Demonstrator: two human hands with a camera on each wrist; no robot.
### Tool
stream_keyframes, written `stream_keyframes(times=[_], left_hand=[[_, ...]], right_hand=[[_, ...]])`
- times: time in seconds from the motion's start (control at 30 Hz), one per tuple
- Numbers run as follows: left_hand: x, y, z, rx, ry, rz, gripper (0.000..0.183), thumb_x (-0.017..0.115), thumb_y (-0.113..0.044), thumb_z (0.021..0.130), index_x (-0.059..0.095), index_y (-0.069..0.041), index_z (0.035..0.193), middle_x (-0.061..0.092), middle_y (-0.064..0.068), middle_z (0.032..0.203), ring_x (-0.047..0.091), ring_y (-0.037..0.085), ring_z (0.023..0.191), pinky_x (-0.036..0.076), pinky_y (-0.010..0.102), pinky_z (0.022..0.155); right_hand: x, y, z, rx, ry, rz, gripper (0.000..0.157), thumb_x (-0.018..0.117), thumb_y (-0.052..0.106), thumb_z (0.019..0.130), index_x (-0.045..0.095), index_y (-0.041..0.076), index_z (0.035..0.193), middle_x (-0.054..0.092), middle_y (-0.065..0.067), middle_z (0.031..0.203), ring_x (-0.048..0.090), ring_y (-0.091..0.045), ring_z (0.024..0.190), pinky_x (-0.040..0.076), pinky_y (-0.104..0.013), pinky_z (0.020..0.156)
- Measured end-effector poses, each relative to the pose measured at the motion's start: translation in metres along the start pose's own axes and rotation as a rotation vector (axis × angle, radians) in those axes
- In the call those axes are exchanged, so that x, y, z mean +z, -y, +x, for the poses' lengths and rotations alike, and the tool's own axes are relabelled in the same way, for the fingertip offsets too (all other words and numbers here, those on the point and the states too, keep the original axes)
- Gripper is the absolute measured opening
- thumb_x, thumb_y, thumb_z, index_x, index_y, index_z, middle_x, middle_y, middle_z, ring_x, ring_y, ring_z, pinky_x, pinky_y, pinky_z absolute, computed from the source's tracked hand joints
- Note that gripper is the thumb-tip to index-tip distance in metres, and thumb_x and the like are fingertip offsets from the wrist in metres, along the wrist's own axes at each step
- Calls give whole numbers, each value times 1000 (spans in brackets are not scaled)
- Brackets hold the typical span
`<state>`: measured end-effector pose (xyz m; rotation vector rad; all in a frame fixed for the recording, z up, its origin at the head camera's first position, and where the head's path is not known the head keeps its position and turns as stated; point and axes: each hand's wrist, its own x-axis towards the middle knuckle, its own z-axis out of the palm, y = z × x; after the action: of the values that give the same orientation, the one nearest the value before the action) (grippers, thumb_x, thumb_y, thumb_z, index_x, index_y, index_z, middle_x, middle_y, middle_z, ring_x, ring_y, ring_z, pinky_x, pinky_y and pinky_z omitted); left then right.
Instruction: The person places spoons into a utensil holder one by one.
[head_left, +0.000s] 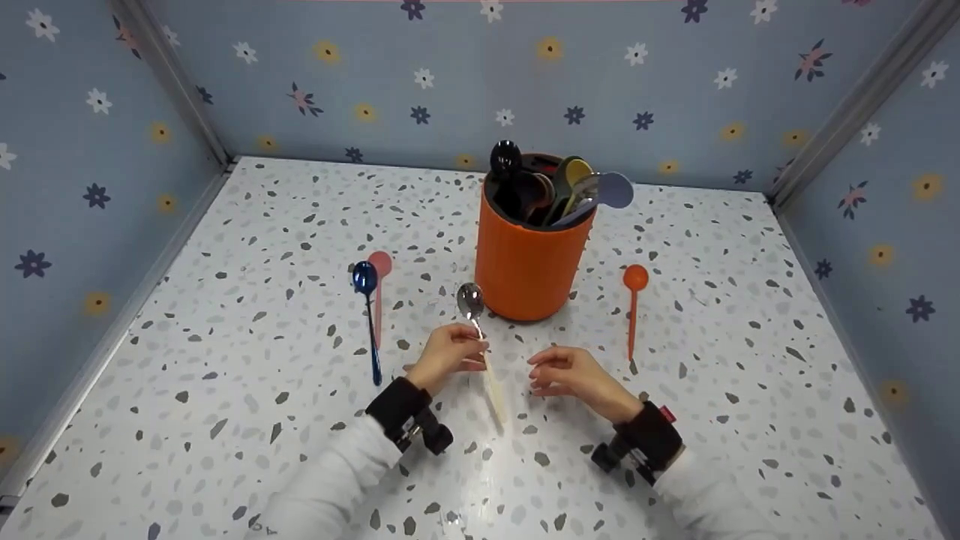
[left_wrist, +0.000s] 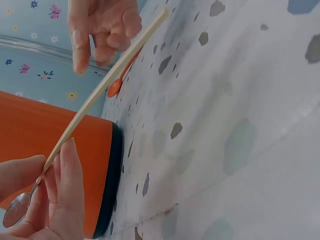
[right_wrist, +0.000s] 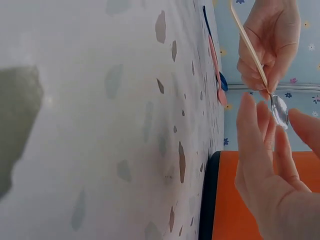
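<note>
My left hand pinches a spoon with a shiny metal bowl and a long cream handle. The grip is near the bowl end, as the left wrist view shows, with the handle slanting away from the fingers. To the right, my right hand hovers with loosely bent fingers and holds nothing. In the right wrist view its fingers spread near the spoon's bowl; whether they touch it there is hard to tell, but the head view shows them apart.
Behind the hands stands an orange utensil holder with several spoons in it. A blue metal spoon lies partly over a pink spoon on the left. An orange spoon lies on the right. Flowered panels enclose the speckled table.
</note>
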<state>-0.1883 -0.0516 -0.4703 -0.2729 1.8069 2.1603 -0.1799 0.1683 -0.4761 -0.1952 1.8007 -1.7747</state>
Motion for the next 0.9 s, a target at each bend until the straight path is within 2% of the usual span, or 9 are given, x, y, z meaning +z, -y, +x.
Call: stream_keyframes(times=[0.13,0.27,0.4,0.53,0.63,0.77,0.9], left_hand=[[8,-1,-5,35,20,-3,16,54,9,79,51,10,94,58,13,78,60,18,62,56,33,62],[14,-3,-8,77,41,-12,16,54,9,79,50,10,95,56,8,75,60,17,62,56,32,62],[17,-6,-10,108,34,-3,15,55,9,79,51,9,93,54,5,73,60,17,61,56,30,62],[18,-8,-11,137,28,17,14,56,7,78,52,9,92,55,5,74,59,18,61,56,31,62],[18,-10,-11,144,22,27,16,57,7,78,52,10,93,54,6,74,59,17,61,56,31,63],[20,-15,-14,142,8,29,19,57,6,79,51,11,96,54,5,75,58,15,60,55,29,62],[21,-23,-16,175,1,25,19,57,6,80,51,13,97,54,6,76,58,15,64,55,30,63]], right_hand=[[4,-4,2,17,76,-16,42,60,8,83,45,-14,116,58,-22,101,59,-31,91,49,-41,83],[11,-4,2,36,136,-30,41,61,9,83,48,-11,116,61,-20,101,61,-31,90,49,-41,83],[17,-2,4,20,131,-80,37,61,8,82,52,-10,113,61,-19,102,62,-23,85,50,-40,82],[21,0,6,-17,141,-109,35,59,4,82,51,-15,111,59,-24,103,62,-20,82,50,-43,81],[24,2,7,-36,137,-124,34,59,3,82,51,-17,109,62,-19,96,62,-17,79,51,-42,79],[28,7,8,-45,109,-132,32,60,4,81,53,-17,105,63,-6,86,61,-14,75,53,-38,75],[31,14,9,-79,88,-129,30,61,5,82,54,-16,101,62,-6,81,61,-15,72,54,-36,73]])
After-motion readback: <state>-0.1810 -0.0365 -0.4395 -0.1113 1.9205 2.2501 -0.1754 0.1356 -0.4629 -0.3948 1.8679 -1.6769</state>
